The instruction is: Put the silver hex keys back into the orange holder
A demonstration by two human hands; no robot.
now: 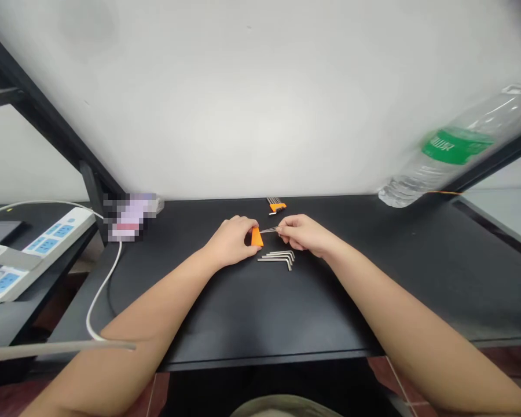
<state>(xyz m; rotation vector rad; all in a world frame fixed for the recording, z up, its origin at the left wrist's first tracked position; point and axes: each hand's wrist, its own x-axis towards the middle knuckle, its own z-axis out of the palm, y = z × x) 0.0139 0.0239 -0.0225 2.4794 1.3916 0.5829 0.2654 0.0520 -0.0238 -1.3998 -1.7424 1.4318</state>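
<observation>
My left hand [233, 240] grips an orange hex key holder [256, 237] between thumb and fingers, just above the black desk. Thin hex keys [269, 230] reach from the holder's right side to my right hand [301, 233], whose fingertips pinch their far ends. How many keys are pinched is too small to tell. Several loose L-shaped hex keys [278, 258] lie side by side on the desk below, their bent ends to the right. Behind my hands rests a second orange holder [278, 207] with several keys in it.
A large clear bottle with a green label [454, 146] stands at the back right. At the left are a white power strip [47, 246], a white cable [99, 295] and a blurred-out purplish item [132, 219]. The black desk [260, 321] meets a white wall behind.
</observation>
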